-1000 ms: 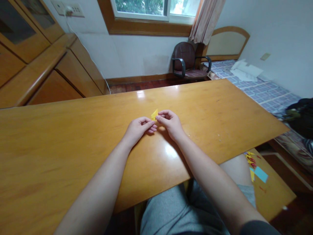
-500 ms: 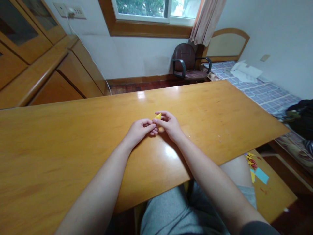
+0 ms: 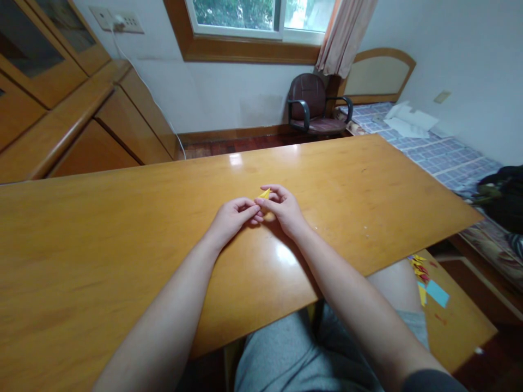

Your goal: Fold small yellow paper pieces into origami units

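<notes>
A small piece of folded yellow paper [image 3: 265, 194] is pinched just above the middle of the wooden table [image 3: 134, 234]. Its pointed tip rises between my hands, while its lower part is hidden by my fingers. My left hand [image 3: 236, 214] is closed at the paper's lower left, thumb and fingertips pressed together. From the right, my right hand [image 3: 283, 207] grips the paper between thumb and fingers. The two thumbs meet at the paper's base.
Below the table at the right, a lower wooden surface [image 3: 461, 332] bears several small yellow and red folded papers [image 3: 420, 268] and a light blue sheet [image 3: 437, 294]. Behind the table stand an office chair [image 3: 308, 100] and a bed [image 3: 433, 152]. A cabinet [image 3: 118, 114] lines the left.
</notes>
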Tool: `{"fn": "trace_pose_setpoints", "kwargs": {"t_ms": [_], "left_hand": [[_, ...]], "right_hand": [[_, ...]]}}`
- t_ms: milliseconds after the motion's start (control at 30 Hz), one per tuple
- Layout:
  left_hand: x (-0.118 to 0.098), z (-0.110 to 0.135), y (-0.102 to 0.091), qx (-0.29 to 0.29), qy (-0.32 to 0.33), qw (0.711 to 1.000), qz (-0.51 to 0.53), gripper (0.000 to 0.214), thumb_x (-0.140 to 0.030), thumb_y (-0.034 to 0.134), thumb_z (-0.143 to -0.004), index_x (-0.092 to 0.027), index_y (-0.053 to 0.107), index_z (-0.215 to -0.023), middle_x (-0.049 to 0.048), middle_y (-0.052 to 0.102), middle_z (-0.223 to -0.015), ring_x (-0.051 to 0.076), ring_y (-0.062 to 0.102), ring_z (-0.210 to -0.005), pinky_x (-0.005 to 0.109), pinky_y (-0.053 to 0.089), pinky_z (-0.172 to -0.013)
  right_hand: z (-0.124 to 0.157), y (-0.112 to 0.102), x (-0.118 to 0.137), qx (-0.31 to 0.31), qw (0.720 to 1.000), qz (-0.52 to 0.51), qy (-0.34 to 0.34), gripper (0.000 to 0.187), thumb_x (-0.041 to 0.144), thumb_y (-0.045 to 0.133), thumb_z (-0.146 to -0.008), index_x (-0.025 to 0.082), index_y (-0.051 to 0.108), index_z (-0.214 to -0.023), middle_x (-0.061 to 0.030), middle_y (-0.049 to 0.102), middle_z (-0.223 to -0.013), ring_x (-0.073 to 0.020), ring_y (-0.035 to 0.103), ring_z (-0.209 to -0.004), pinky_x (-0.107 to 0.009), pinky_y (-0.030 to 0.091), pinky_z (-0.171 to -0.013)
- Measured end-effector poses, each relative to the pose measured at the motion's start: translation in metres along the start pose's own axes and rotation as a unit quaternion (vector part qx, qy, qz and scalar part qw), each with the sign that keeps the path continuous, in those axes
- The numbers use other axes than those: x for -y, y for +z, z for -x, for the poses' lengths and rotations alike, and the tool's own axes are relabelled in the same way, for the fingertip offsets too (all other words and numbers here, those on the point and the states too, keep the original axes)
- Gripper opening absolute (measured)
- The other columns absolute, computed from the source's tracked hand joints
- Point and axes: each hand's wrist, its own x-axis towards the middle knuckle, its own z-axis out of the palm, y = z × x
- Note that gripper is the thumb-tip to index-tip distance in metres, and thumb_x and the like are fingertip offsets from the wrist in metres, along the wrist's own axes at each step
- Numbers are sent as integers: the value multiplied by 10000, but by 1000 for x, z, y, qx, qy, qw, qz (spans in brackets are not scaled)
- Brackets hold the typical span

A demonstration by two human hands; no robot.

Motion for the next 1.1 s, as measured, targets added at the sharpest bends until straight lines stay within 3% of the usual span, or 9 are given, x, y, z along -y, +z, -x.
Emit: {"fn": "trace_pose_setpoints", "kwargs": {"t_ms": [567,800,1100], "left_hand": [[-4,3,3,-17,21,1000,3,383,-489,810,-678,-149,673,-790,53,744,-750,162,691,-677,274,554,-653],[0,0,4,-26,36,999,-3,374,-482,813,-677,-151,686,-794,54,749,-746,168,695,-670,287,562,-670],[2,0,3,-21,28,999,10,394,-485,820,-678,-146,677,-820,72,761,-782,184,714,-714,306,571,-720]], "right_hand": [[0,1,1,0,1000,-9,-12,431,307,851,-649,207,632,-1006,95,589,-603,-88,568,-580,-239,461,-635],[0,2,-1,12,1000,-12,-15,410,319,838,-664,215,632,-1004,31,695,-801,-112,631,-712,-265,506,-715],[1,2,3,-9,999,22,-48,389,353,827,-659,224,629,-968,40,651,-747,-113,612,-682,-268,511,-686]]}}
